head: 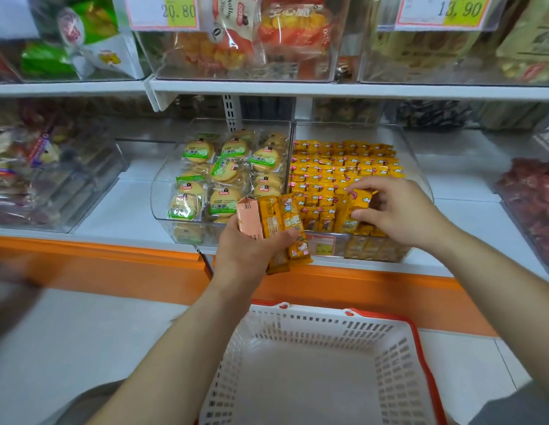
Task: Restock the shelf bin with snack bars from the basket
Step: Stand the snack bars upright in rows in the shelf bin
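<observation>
Your left hand [251, 250] grips a fan of snack bars [277, 223] just in front of the bin's near wall, with your fingers curled round the stack. Treat them as light, slim sticks in slick film. The wrappers probably slide on one another, so squeeze the stack across its flat faces at mid-length, not by the crimped ends. Don't clamp hard, since the filling likely snaps or crumbles. The leftmost pack [248, 217] is pale pink and may be another flavour; the print is too blurred to say. The rest are orange-yellow with a small cartoon figure.

To the right, your right hand [399, 211] pinches a single bar [359, 207] between thumb and fingertips, at the near rows of the shelf bin [422, 182]. Hold it by the long edges near the top, so it can drop between its neighbours. The clear bin holds tidy rows of the same yellow wrappers, from far to near. The basket [313, 325] sits near you, below the shelf.
</observation>
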Available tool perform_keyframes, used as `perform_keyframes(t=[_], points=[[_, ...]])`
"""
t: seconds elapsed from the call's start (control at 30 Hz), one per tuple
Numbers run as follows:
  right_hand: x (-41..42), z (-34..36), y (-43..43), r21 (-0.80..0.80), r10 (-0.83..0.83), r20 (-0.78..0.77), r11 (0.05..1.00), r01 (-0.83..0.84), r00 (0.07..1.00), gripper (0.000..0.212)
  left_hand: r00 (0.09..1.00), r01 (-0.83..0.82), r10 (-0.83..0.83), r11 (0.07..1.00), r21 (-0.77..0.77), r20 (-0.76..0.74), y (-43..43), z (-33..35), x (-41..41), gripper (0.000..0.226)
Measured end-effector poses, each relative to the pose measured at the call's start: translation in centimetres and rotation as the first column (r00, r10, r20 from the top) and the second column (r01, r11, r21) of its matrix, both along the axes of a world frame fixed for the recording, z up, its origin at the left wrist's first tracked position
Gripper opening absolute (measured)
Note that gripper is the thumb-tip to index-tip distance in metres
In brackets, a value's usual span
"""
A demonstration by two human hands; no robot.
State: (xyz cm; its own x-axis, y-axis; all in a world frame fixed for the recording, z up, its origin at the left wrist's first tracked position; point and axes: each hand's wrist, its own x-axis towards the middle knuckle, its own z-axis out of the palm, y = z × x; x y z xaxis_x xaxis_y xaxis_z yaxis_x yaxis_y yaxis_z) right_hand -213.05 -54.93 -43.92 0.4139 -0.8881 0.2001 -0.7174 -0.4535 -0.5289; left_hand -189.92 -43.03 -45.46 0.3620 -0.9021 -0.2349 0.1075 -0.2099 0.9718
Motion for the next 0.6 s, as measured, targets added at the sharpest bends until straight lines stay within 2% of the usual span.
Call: perform_keyframes(t=[0.1,0.23,0.3,0.33,0.37,0.43,0.47,0.53,0.57,0.6], points=[[0.8,0.0,0.0,-0.072,0.014,-0.222,0.997,-0.031,0.975,0.045,1.000,0.004,-0.004,1.000,0.012,0.022,0.0,0.0,0.1,0.060],[1.9,-0.9,0.9,-0.024,0.023,-0.366,0.999,-0.035,0.930,0.049,1.000,0.009,-0.010,1.000,0.023,0.023,0.0,0.1,0.1,0.058],[1.9,-0.6,0.9,-0.043,-0.003,-0.409,0.999,-0.016,0.912,0.058,0.999,0.013,-0.013,1.000,0.027,0.032,0.0,0.0,0.1,0.056],[2.0,-0.2,1.1,-0.069,-0.026,-0.351,0.998,0.001,0.936,0.064,0.999,0.019,-0.020,0.999,0.029,0.040,0.1,0.0,0.0,0.056],[2.3,0.3,1.3,-0.094,-0.041,-0.224,0.995,0.020,0.974,0.064,0.998,0.031,-0.032,0.999,0.028,0.048,0.1,0.0,-0.1,0.056],[3.6,1.2,1.9,-0.034,-0.002,0.105,0.999,0.005,0.994,0.048,0.996,0.062,-0.063,0.998,0.021,0.060,0.1,0.0,-0.4,0.059],[4.5,1.6,2.1,0.084,0.038,0.202,0.995,-0.056,0.979,0.042,0.995,0.077,-0.078,0.997,0.017,0.067,0.2,0.0,-0.6,0.061],[6.0,2.1,2.7,0.387,0.083,0.296,0.900,-0.199,0.951,0.038,0.992,0.106,-0.105,0.994,0.000,0.075,0.2,0.2,-0.9,0.064],[6.4,2.1,2.7,0.484,0.092,0.319,0.840,-0.245,0.943,0.037,0.991,0.116,-0.114,0.993,-0.014,0.076,0.2,0.2,-1.0,0.065],[6.5,2.3,2.6,0.511,0.105,0.335,0.815,-0.274,0.936,0.034,0.989,0.124,-0.122,0.992,-0.027,0.079,0.3,0.3,-1.0,0.065]])
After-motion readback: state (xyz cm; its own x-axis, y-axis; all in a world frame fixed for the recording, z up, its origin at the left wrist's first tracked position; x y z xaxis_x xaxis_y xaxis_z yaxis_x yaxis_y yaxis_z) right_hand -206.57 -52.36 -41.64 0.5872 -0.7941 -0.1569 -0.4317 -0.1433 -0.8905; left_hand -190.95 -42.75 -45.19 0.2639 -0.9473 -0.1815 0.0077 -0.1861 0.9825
